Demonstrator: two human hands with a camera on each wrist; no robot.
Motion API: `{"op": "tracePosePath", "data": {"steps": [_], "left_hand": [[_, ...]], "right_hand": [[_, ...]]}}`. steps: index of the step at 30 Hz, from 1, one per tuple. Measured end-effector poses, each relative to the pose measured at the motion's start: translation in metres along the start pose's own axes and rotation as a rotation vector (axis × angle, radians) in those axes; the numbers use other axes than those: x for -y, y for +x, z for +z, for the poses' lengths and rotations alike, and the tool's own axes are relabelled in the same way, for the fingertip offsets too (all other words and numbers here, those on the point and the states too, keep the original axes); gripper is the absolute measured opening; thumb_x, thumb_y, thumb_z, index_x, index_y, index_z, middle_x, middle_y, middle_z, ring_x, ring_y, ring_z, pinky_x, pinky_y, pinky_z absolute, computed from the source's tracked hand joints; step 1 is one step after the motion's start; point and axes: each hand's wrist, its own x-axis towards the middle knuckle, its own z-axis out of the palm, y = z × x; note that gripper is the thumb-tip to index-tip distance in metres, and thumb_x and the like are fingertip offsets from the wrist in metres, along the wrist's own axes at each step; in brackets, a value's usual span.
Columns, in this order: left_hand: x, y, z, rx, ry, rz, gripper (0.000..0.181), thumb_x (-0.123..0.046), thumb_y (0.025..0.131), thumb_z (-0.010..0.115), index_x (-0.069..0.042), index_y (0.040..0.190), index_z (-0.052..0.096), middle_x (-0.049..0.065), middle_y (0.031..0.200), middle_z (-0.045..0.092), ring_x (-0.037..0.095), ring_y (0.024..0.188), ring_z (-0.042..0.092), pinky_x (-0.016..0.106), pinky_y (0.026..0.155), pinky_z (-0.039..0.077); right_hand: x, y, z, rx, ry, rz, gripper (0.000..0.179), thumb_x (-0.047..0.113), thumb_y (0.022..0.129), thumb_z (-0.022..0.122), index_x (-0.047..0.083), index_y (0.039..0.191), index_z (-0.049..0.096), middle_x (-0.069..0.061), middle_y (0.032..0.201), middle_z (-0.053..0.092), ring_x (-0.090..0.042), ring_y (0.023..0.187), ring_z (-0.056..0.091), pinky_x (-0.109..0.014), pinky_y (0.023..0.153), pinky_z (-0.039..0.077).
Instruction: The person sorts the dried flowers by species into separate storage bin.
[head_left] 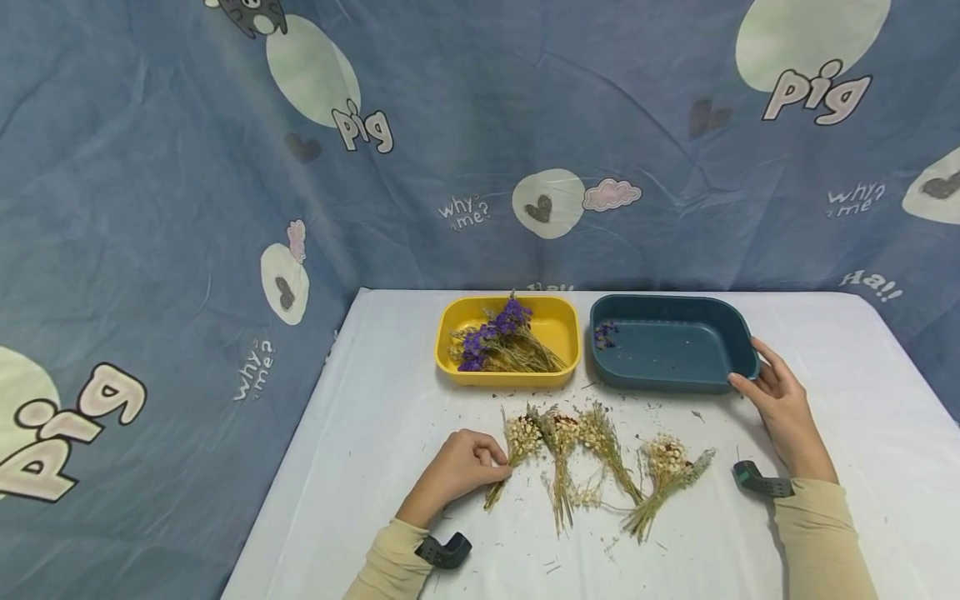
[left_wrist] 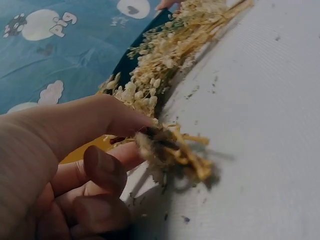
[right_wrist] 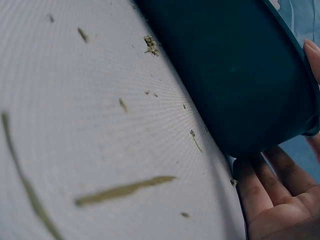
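Your left hand [head_left: 467, 465] pinches the leftmost dried bunch [head_left: 522, 437] on the bench [head_left: 375, 375]; your right hand [head_left: 784, 412] has its fingers [right_wrist: 287, 172] gripping the teal tray [head_left: 660, 385] by its near right corner. Three more bunches [head_left: 559, 443] lie between; beyond, purple flowers [head_left: 478, 343] lie in the yellow tray [head_left: 507, 379].

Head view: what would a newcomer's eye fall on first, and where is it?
Probably the purple flowers: they lie in the yellow tray, left of the blue tray. Next, dried bunches lie in a row in front of the trays. The left hand pinches the leftmost bunch, while the right hand holds the blue tray's right end.
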Motion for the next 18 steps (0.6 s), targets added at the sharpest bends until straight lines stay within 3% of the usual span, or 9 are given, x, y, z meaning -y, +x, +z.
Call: {"op": "tracePosePath", "data": {"steps": [7, 11, 18], "left_hand": [[0.0037, 0.0005, -0.0064, 0.06, -0.16, 0.005, 0.008, -0.013, 0.089, 0.08, -0.007, 0.089, 0.076, -0.005, 0.068, 0.06, 0.004, 0.054, 0.047, 0.017, 0.053, 0.045], [0.0045, 0.0005, -0.0083, 0.078, -0.194, 0.005, 0.01, -0.013, 0.09, 0.078, -0.005, 0.093, 0.073, -0.002, 0.075, 0.067, 0.007, 0.056, 0.053, 0.017, 0.047, 0.046], [0.0033, 0.0002, -0.0086, 0.086, -0.257, -0.027, 0.014, -0.016, 0.092, 0.077, -0.005, 0.097, 0.071, 0.003, 0.072, 0.07, 0.01, 0.057, 0.058, 0.02, 0.046, 0.046]], "right_hand": [[-0.0006, -0.0002, 0.0004, -0.004, 0.021, -0.007, 0.079, 0.01, 0.099, 0.069, 0.03, 0.164, 0.028, -0.011, 0.173, 0.023, 0.009, 0.125, 0.051, 0.003, 0.092, 0.047], [-0.0012, 0.0, 0.0013, -0.008, 0.035, -0.02, 0.079, 0.009, 0.099, 0.069, 0.028, 0.164, 0.029, -0.011, 0.171, 0.026, 0.009, 0.123, 0.053, 0.003, 0.092, 0.047], [-0.0004, 0.0004, 0.0023, -0.024, 0.035, -0.019, 0.078, 0.009, 0.098, 0.07, 0.028, 0.163, 0.031, -0.011, 0.171, 0.027, 0.009, 0.122, 0.053, 0.003, 0.092, 0.047]]}}
